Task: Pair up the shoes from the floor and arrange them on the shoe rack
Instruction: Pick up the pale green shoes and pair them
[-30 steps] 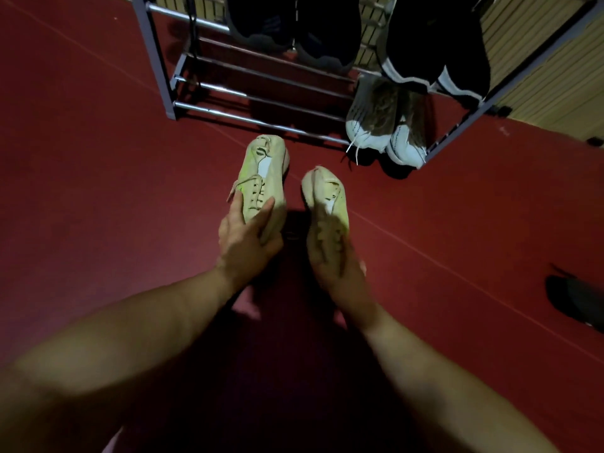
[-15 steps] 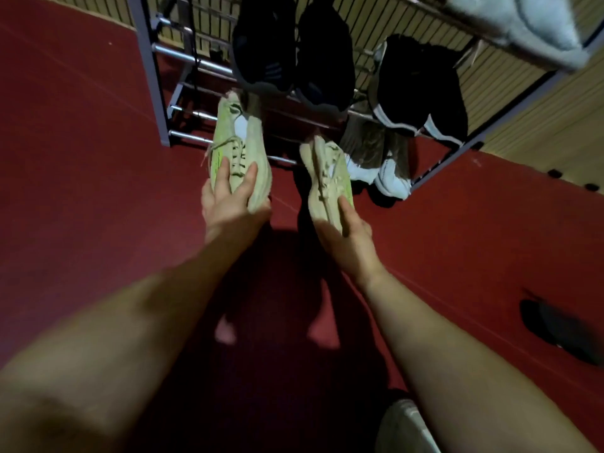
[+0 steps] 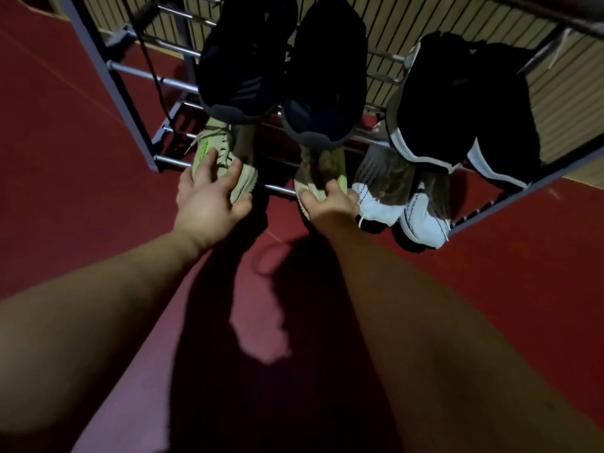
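Pale green, the first shoe [image 3: 225, 148] lies toe-in at the left end of the rack's [image 3: 171, 161] bottom tier, where the left hand [image 3: 209, 197] grips it, fingers [image 3: 210, 158] spread over the laces and thumb at its side. The matching second shoe [image 3: 322, 168] lies apart to its right, just beside the white shoes [image 3: 382, 204], its heel pinched by the right hand [image 3: 330, 204]. Dark shoes [image 3: 248, 60] sit on the tier above, over the red floor [image 3: 65, 191].

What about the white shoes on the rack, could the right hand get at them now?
Probably yes, once it lets go: the right hand grips a green shoe right beside the white shoes, low on the rack, with nothing between them.
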